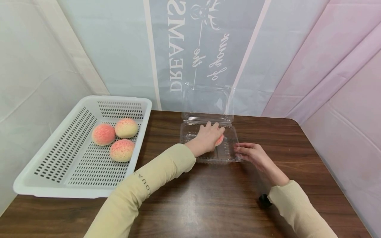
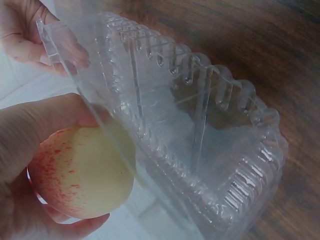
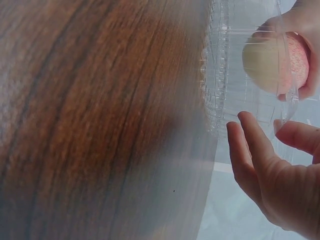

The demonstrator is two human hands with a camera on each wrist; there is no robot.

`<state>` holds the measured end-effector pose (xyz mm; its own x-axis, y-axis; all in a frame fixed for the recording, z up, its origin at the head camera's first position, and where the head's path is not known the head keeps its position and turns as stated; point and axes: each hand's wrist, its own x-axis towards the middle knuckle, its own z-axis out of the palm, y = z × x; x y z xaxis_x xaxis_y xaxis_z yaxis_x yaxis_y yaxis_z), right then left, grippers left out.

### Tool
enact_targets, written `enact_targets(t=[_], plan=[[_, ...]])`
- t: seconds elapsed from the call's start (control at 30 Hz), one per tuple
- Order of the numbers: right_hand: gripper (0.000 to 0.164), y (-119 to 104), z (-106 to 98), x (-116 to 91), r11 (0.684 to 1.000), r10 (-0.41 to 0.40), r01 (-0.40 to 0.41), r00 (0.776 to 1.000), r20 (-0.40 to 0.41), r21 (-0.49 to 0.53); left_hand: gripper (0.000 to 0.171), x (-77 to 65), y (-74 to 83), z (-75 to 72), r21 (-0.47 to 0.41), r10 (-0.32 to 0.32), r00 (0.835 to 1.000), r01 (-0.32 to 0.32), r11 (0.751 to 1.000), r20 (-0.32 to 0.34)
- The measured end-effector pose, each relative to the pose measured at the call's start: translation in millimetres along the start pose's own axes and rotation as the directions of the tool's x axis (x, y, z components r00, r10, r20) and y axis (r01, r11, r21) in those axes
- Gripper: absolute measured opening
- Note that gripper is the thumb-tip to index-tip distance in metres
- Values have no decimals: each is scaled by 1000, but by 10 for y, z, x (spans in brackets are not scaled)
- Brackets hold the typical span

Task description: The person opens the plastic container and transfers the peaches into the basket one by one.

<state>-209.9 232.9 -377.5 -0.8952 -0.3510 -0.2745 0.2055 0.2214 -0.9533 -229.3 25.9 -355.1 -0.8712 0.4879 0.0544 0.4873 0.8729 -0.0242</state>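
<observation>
Fingers and thumb of my left hand grip a pink and cream peach at the clear plastic clamshell container. Seen from the right wrist, the peach lies partly behind the container's transparent wall. My right hand is at the container's right side, its fingers extended along the outside of the wall. Its thumb is at the rim near a corner in the right wrist view. The container's hinged lid stands raised at the back, against the printed cloth.
To the left stands a white perforated basket with three peaches inside. Brown wood-grain table lies in front of the container. Printed cloth hangs behind the table. A small black object shows beside the right sleeve.
</observation>
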Motion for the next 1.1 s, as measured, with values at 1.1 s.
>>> enact_targets(t=[1.1], plan=[[48,20,0,17,1000,-7,7,1000,-6,-18,40,-31,-84,-149,131,-9,1000,8,991,6]])
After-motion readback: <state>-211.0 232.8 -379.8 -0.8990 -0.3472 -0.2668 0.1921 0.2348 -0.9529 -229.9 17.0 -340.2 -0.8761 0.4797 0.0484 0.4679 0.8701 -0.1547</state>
